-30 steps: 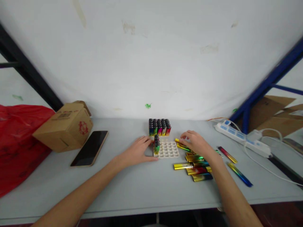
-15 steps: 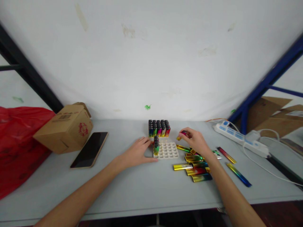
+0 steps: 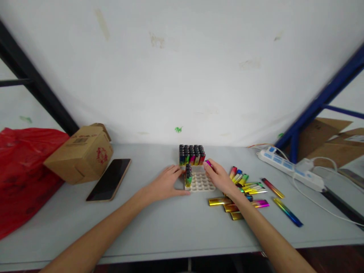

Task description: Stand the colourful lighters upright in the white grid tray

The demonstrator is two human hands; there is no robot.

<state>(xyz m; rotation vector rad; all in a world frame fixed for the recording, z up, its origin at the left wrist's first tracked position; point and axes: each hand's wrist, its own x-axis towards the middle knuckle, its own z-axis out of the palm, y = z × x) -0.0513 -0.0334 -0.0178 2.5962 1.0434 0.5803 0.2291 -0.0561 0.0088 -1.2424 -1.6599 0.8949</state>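
Observation:
A pale tray (image 3: 200, 184) with rows of holes lies mid-table. A short row of black-topped lighters (image 3: 189, 175) stands upright along its left side. My left hand (image 3: 166, 182) rests at that side, fingers and thumb spread around the tray's left end. Between the fingertips of my right hand (image 3: 217, 175) is a lighter with a purple end (image 3: 208, 163), above the tray's back right corner; the fingers hide most of it. Behind the tray stands a full block of black-topped lighters (image 3: 192, 154).
Shiny coloured lighter-shaped pieces (image 3: 250, 187) lie in a pile at the right, partly under my right forearm. A phone (image 3: 109, 179), a cardboard box (image 3: 81, 153) and a red bag (image 3: 27, 178) are at the left. A white power strip (image 3: 290, 168) with cables lies at the right.
My right hand has moved left from beside the tray to over its back right corner, carrying the lighter. My left hand has stayed at the tray's left end.

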